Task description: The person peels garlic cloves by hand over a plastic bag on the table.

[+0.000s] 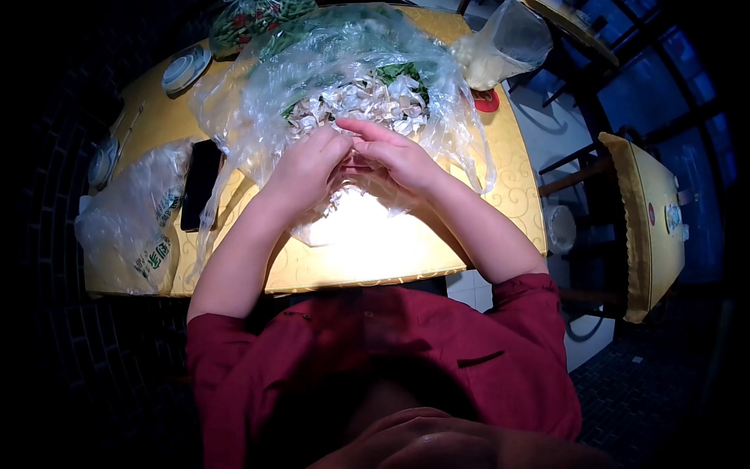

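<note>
My left hand (319,160) and my right hand (391,156) meet over the near edge of a pile of pale, papery peelings (359,102), which look like garlic skins. The fingers of both hands are bent together in a pinch, and whatever they hold is too small and hidden to name. My right index finger points up to the left across the other hand. The peelings lie on a large clear plastic bag (273,78) with green leaves (405,75) among them. More white scraps are scattered below my hands in bright light.
The yellow-covered table (500,227) also holds a dark phone (202,184), a filled plastic bag (129,223), stacked dishes (181,72), a bag of green and red vegetables (254,23), and a bag of pale pieces (500,47) at the back right. Another table (652,219) stands right.
</note>
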The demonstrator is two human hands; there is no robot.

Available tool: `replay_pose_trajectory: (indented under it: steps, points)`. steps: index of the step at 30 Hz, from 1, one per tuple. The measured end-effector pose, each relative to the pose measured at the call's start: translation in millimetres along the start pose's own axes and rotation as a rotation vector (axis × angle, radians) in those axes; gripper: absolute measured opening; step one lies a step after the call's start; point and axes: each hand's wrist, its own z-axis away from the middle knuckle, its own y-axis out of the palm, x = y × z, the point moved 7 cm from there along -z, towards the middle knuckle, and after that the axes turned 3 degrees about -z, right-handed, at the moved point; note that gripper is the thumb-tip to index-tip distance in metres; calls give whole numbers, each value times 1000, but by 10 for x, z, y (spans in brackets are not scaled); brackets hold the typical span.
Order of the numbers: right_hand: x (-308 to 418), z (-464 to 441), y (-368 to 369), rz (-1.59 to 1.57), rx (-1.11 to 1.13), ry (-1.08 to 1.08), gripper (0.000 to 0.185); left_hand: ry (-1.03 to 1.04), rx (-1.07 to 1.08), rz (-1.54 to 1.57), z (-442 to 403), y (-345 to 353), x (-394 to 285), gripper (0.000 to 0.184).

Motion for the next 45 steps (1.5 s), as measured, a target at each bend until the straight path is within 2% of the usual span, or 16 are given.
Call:
replay_pose_trajectory:
  steps: [1, 2, 5, 6, 9, 10, 13, 17, 20, 24, 26, 27, 30, 33, 39, 45]
  points:
    - [17, -14, 7, 49, -1, -25, 46, -29, -30, 33, -10, -19, 32, 11]
    - [107, -52, -36, 412, 0, -211, 41, -58, -60, 65, -17, -42, 64, 11]
    - [226, -27, -103, 665, -160, -192, 33, -374, -124, 205, 78, -48, 352, 10]
    - [297, -25, -163, 806, -250, -283, 25, -506, -132, 353, 122, -16, 451, 11]
    - [473, -31, -129, 1398, -329, -509, 28, -640, -100, 638, 178, 99, 559, 12]
    - [497, -35, -100, 1512, -337, -399, 33, -644, -99, 671, 185, 112, 559, 12]
    - [568, 90, 130, 1694, -285, -912, 34, -643, -97, 715, 186, 130, 537, 12]
    - [466, 38, 74, 1427, -175, -628, 26, -554, -109, 569, 151, 77, 465, 12]
    - [217, -28, -31, 796, -196, -211, 23, -435, -157, 442, 112, 25, 364, 12]
    - [112, -45, -74, 572, -187, -111, 21, -256, -206, 333, 82, -2, 267, 11]
    - [125, -35, -84, 502, -189, -74, 21, -495, -125, 774, 143, 106, 355, 10]
    - [149, -23, -86, 500, -193, -91, 20, -613, -81, 995, 183, 182, 373, 9]
    - [193, 7, -119, 510, -204, -153, 20, -685, -115, 1506, 189, 250, 423, 8]
    - [171, -4, -208, 539, -203, -220, 18, -769, -16, 1628, 193, 281, 366, 9]
    - [260, 55, -167, 745, -214, -310, 17, -890, 173, 1593, 252, 371, 266, 4]
    - [346, 108, -35, 1029, -169, -532, 14, -868, 138, 1346, 274, 370, 315, 13]
